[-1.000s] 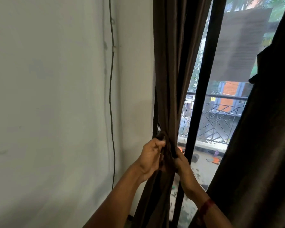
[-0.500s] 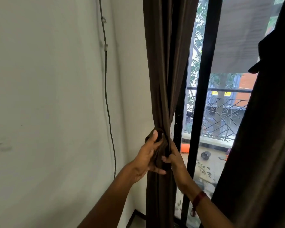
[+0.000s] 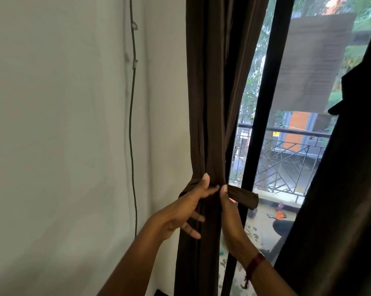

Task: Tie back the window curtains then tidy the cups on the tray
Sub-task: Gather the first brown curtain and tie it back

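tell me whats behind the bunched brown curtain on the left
Behind the bunched curtain its right edge shows a black window frame and glass. Whatever is directly behind the fabric is hidden.

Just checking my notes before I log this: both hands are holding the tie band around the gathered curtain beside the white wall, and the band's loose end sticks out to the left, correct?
Not quite: the head view shows the tie band's loose end sticking out to the right, toward the window. The rest holds: the left hand and right hand hold it around the gathered curtain beside the white wall.

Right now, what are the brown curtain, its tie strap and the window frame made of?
Dark brown curtain: soft woven fabric, faint sheen, deep folds. Matching brown tie strap: seemingly the same cloth, a flat band. Black window frame: rigid and smooth, probably painted metal, though unclear.
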